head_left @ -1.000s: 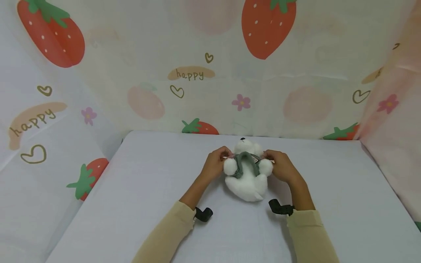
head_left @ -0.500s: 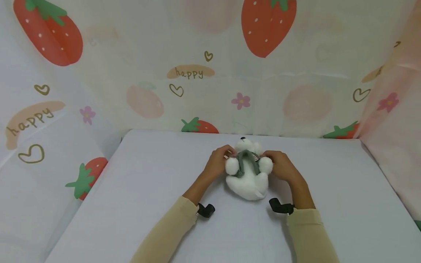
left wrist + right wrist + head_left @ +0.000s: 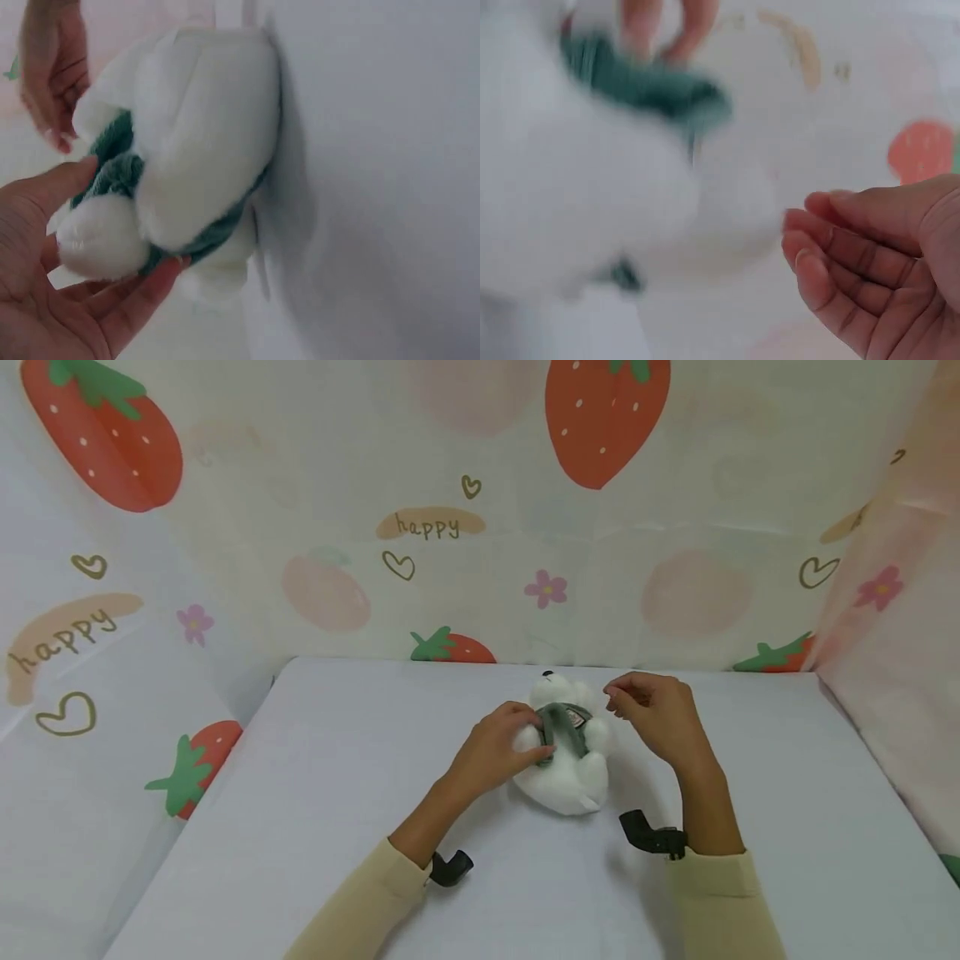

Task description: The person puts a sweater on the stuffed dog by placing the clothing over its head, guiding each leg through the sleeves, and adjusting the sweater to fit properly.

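Observation:
A white plush toy point(image 3: 564, 787) with a black nose and a grey-green vest point(image 3: 547, 732) sits toward the back of the white table. My left hand point(image 3: 497, 748) grips its side, the thumb over the front of the vest. In the left wrist view, the fingers of the left hand point(image 3: 75, 285) curl around one fluffy white paw point(image 3: 103, 236) and the vest's edge. Beside the toy's head, apart from it, my right hand point(image 3: 662, 717) is raised with loosely bent fingers. Nothing is in the right hand point(image 3: 870, 262) in the right wrist view, where the toy is blurred.
The white table point(image 3: 360, 727) ends behind the toy at a cloth backdrop point(image 3: 322, 460) printed with strawberries, hearts and flowers. Cloth walls also stand at both sides. A black wrist camera point(image 3: 651, 837) is strapped at each cuff.
My right hand has let go of the toy's side and lifted up and to the right. My left hand has shifted, its thumb now over the toy's front. The toy stays nearly in place.

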A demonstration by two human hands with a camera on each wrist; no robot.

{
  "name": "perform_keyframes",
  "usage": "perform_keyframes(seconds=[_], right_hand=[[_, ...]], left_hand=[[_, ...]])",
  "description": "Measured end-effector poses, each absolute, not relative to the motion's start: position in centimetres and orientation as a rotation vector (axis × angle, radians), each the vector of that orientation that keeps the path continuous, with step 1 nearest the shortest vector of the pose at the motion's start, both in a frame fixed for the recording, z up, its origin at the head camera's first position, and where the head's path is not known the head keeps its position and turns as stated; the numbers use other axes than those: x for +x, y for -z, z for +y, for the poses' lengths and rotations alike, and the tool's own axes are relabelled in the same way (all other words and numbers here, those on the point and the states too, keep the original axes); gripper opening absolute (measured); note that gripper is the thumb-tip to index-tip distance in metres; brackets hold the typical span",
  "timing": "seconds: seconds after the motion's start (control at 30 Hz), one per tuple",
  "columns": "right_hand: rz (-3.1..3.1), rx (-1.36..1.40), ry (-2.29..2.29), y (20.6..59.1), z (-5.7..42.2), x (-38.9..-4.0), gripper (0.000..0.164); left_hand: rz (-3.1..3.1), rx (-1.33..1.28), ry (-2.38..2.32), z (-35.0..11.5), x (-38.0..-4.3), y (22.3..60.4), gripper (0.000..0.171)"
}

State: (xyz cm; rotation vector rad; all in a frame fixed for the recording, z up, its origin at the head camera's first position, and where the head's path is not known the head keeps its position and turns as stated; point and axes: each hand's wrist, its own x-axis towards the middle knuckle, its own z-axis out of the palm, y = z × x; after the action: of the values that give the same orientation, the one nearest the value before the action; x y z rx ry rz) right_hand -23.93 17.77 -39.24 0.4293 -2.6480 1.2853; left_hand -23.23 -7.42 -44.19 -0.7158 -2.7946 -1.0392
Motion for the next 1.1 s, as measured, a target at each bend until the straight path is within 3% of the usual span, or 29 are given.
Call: perform_keyframes(seconds=[0.17, 0.4, 0.7, 1.1], right_hand=[[-2.704, 0.496, -1.286, 38.5, 15.3, -22.2, 0.018], [-2.755, 0.478, -1.03, 40.5, 13.6, -21.3, 0.025], [-2.734, 0.573, -0.914, 42.3, 16.0, -20.8, 0.015], [-2.581, 0.739, -1.073, 44.2, 19.4, -20.9, 0.02]], left_hand=[[-2.805, -0.689, 0.799, -6.5, -22.3, 44.0, 0.026], [-2.718, -0.741, 0.623, -6.0, -22.0, 43.8, 0.015], [-2.521, -0.987, 0.571, -7.6, -22.3, 44.5, 0.005], [-2.491, -0.953, 0.454, -10.0, -22.6, 45.0, 0.006]])
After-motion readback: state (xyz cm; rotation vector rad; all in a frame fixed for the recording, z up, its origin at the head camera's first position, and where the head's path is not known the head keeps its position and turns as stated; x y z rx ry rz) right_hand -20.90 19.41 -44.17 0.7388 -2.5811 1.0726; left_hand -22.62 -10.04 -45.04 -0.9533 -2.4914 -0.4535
